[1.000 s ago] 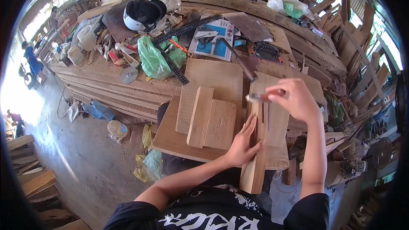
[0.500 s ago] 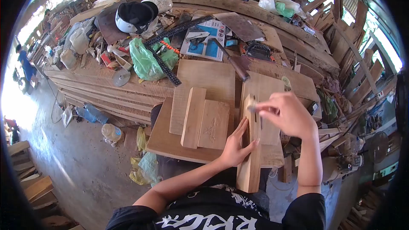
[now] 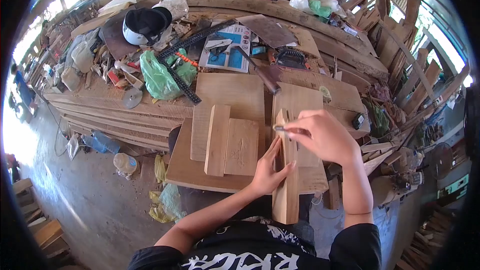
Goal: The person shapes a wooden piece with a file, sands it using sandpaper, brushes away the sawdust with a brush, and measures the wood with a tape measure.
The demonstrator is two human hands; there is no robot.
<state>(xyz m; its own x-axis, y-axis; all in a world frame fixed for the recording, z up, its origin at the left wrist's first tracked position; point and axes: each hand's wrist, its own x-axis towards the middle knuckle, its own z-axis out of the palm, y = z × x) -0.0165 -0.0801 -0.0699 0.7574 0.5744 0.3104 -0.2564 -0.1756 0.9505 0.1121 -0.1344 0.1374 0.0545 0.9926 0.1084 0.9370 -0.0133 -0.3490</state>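
Observation:
A long wooden bar [image 3: 286, 197] with a dark slot near its far end lies lengthwise in front of me, its near end by my body. My left hand [image 3: 270, 171] grips the bar's middle, thumb across the top and fingers along the left side. Above the bar's far part, my right hand [image 3: 327, 137] pinches a small grey piece [image 3: 279, 128], too small to identify, against or just over the wood. To the left, a narrow wooden block [image 3: 218, 142] lies beside a small board [image 3: 242, 145] with carved marks, both on a larger board [image 3: 227, 87].
A hammer-like tool with a wooden handle [image 3: 267, 81] lies beyond the boards. Around it are a black carpenter's square [image 3: 177, 81], a green plastic bag [image 3: 159, 76], a printed sheet [image 3: 235, 56] and a helmet [image 3: 145, 26]. Bottles and bags lie on the floor at left.
The grey piece in my right hand has shifted to the bar's left edge and shows more clearly. The whole view has moved slightly. My left hand keeps its hold.

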